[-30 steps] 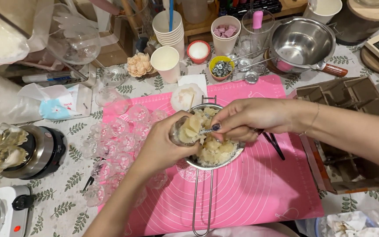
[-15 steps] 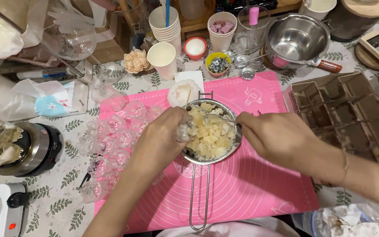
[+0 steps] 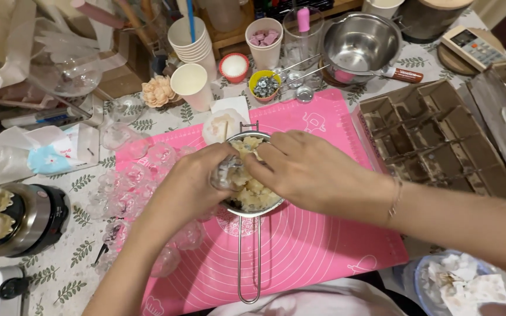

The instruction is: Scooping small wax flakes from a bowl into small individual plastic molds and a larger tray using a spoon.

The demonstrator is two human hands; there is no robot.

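The small clear glass (image 3: 225,174) is tipped on its side over a metal sieve (image 3: 252,196) of pale yellowish chunks, near the middle of a pink silicone mat (image 3: 311,246) spread on a leaf-patterned tablecloth (image 3: 71,275). The left hand (image 3: 185,187) has its fingers wrapped round the glass, and the right hand (image 3: 308,172) reaches across with its fingertips pinched at the glass's mouth; whether they hold anything cannot be told. The sieve's single wire handle (image 3: 248,263) runs toward the near edge of the mat. The mat's right and lower parts lie bare, while its left edge is crowded with many clear round moulds (image 3: 147,169), too overlapped to count. Beyond the far edge stand one stack of paper cups (image 3: 191,41), one single paper cup (image 3: 191,85), one steel saucepan (image 3: 361,44) and one small yellow bowl (image 3: 265,85). One brown cardboard divider tray (image 3: 434,137) sits just beside the mat's right edge, and one dark round appliance (image 3: 24,219) lies well apart at the left.
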